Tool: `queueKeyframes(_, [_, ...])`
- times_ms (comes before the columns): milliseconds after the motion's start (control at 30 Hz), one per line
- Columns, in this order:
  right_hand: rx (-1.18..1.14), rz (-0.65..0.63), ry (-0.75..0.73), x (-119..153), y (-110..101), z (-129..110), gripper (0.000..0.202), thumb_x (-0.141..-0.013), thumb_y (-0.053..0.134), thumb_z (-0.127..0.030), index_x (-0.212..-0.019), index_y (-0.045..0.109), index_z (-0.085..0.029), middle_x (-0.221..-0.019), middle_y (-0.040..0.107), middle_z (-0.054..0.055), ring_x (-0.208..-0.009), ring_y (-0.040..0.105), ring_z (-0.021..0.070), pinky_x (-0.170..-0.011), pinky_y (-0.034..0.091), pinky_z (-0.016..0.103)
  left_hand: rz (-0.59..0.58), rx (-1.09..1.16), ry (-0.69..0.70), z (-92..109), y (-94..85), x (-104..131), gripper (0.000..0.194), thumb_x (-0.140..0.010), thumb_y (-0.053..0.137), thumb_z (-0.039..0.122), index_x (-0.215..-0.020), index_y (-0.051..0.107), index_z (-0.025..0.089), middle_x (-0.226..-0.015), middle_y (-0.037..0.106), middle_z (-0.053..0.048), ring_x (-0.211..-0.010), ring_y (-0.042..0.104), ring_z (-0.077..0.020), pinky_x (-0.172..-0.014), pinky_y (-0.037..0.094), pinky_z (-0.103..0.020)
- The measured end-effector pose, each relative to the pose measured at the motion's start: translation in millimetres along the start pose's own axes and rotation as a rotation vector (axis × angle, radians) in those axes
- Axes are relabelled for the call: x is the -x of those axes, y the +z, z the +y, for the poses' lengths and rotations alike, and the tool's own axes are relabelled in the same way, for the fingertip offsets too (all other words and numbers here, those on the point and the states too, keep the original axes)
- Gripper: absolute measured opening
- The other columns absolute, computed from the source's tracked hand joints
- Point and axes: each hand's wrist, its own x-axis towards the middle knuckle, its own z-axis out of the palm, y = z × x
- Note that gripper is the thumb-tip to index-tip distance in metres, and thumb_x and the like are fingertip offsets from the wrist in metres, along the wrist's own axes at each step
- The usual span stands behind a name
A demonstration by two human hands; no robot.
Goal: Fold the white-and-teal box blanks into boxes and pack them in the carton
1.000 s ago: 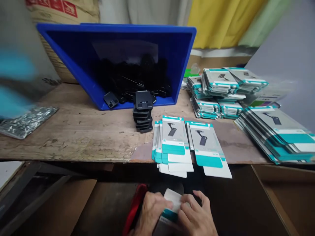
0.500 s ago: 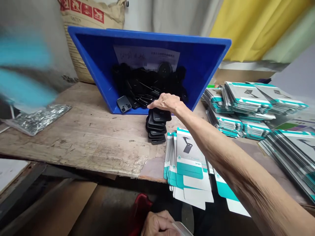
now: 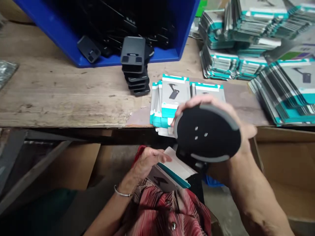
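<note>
My right hand [image 3: 242, 141] grips a black phone stand [image 3: 214, 137], its round base with grey pads turned up to me. The stand's folded part points down beside the flaps of a carton [image 3: 169, 178]. That carton is white, grey and teal, with a phone stand printed on it, and its end flap is raised. My left hand [image 3: 147, 160] holds it above my lap, thumb at the flap. On the table edge lie several flattened cartons [image 3: 176, 95]. Left of them stands a pile of black phone stands [image 3: 134, 65].
A blue bin [image 3: 61, 52] lies on its side, with more black stands inside and a loose one [image 3: 89, 49] near its lip. Stacks of printed cartons [image 3: 221, 62] fill the table's right side. An open cardboard box [image 3: 285, 164] sits below, at right.
My right hand has come back from the pile by the bin, now carrying a phone stand. My left hand and its carton show more fully as the view tilts down.
</note>
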Motion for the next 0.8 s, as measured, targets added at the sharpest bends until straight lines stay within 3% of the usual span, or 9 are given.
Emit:
queueKeyframes(33, [-0.01, 0.002, 0.002, 16.2, -2.7, 11.8, 0.064, -0.043, 0.079, -0.054, -0.093, 0.062, -0.019, -0.096, 0.07, 0.005, -0.089, 0.067, 0.0271, -0.079, 0.052, 0.045, -0.018, -0.001, -0.015, 0.2, 2.8, -1.5, 0.032, -0.06, 0.077, 0.041, -0.071, 0.078, 0.011, -0.077, 0.069, -0.009, -0.072, 0.058, -0.019, -0.067, 0.041, -0.028])
queueKeyframes(100, [0.013, -0.123, -0.024, 36.4, -11.0, 30.2, 0.059, -0.051, 0.078, -0.05, -0.098, 0.062, -0.018, -0.103, 0.068, 0.007, -0.095, 0.066, 0.0272, -0.084, 0.049, 0.047, -0.045, -0.008, -0.034, 0.2, 8.6, -4.0, 0.034, -0.06, 0.077, 0.042, -0.072, 0.077, 0.01, -0.073, 0.069, -0.009, -0.065, 0.058, -0.0172, -0.061, 0.041, -0.027])
queueKeyframes(233, [0.232, -0.343, 0.005, 48.8, -32.8, 46.5, 0.06, -0.059, 0.078, -0.045, -0.109, 0.061, -0.017, -0.118, 0.064, 0.011, -0.113, 0.059, 0.0275, -0.095, 0.045, 0.047, -0.036, 0.015, -0.056, -1.8, 15.5, -7.9, 0.036, -0.057, 0.081, 0.043, -0.062, 0.072, 0.009, -0.056, 0.062, -0.005, -0.049, 0.05, -0.0108, -0.049, 0.036, -0.022])
queueKeyframes(333, [0.493, -0.423, -0.034, 56.7, -36.9, 55.1, 0.053, -0.074, 0.069, -0.039, -0.123, 0.057, -0.021, -0.13, 0.057, 0.01, -0.122, 0.053, 0.0251, -0.098, 0.044, 0.045, -0.018, 0.063, -0.055, -3.7, 15.2, -7.1, 0.038, -0.052, 0.085, 0.042, -0.059, 0.069, 0.009, -0.054, 0.058, -0.003, -0.046, 0.049, -0.0091, -0.047, 0.037, -0.021])
queueKeyframes(400, [0.766, -0.387, -0.128, 66.8, -30.1, 62.1, 0.044, -0.083, 0.057, -0.022, -0.127, 0.055, -0.026, -0.135, 0.052, 0.008, -0.126, 0.049, 0.0231, -0.101, 0.043, 0.045, -0.005, 0.078, -0.022, -4.4, 13.4, -4.8, 0.039, -0.05, 0.087, 0.041, -0.061, 0.069, 0.009, -0.059, 0.059, -0.003, -0.051, 0.051, -0.0099, -0.049, 0.04, -0.021])
queueKeyframes(467, [1.052, -0.274, -0.196, 80.9, -17.9, 67.5, 0.056, -0.081, 0.048, -0.006, -0.132, 0.052, -0.028, -0.134, 0.049, 0.01, -0.124, 0.048, 0.0237, -0.1, 0.045, 0.046, 0.02, 0.09, 0.006, -4.7, 11.7, -2.1, 0.04, -0.05, 0.087, 0.042, -0.065, 0.071, 0.008, -0.065, 0.061, -0.004, -0.056, 0.054, -0.0109, -0.052, 0.042, -0.022])
queueKeyframes(533, [1.2, -0.174, -0.199, 97.4, -4.1, 69.8, 0.071, -0.076, 0.044, 0.001, -0.141, 0.042, -0.027, -0.129, 0.05, 0.011, -0.116, 0.051, 0.0236, -0.095, 0.049, 0.044, 0.043, 0.096, 0.027, -5.5, 10.8, 0.4, 0.044, -0.051, 0.086, 0.045, -0.07, 0.073, 0.008, -0.071, 0.062, -0.006, -0.061, 0.057, -0.0122, -0.055, 0.045, -0.023])
queueKeyframes(667, [1.155, -0.081, -0.182, 126.4, 16.9, 71.9, 0.072, -0.08, 0.039, 0.0, -0.147, 0.028, -0.024, -0.118, 0.054, 0.01, -0.105, 0.056, 0.0191, -0.089, 0.054, 0.035, 0.082, 0.055, 0.091, -9.1, 11.8, 5.4, 0.037, -0.055, 0.084, 0.04, -0.074, 0.075, 0.009, -0.082, 0.063, -0.007, -0.07, 0.06, -0.0145, -0.063, 0.047, -0.025])
queueKeyframes(800, [1.153, 0.04, -0.204, 136.5, 29.9, 80.4, 0.052, -0.086, 0.049, -0.013, -0.137, 0.041, -0.021, -0.122, 0.058, 0.011, -0.113, 0.057, 0.0233, -0.093, 0.053, 0.039, 0.135, -0.011, 0.124, -13.2, 12.4, 9.5, 0.022, -0.059, 0.081, 0.029, -0.075, 0.077, 0.013, -0.092, 0.066, -0.007, -0.08, 0.061, -0.0176, -0.07, 0.048, -0.026])
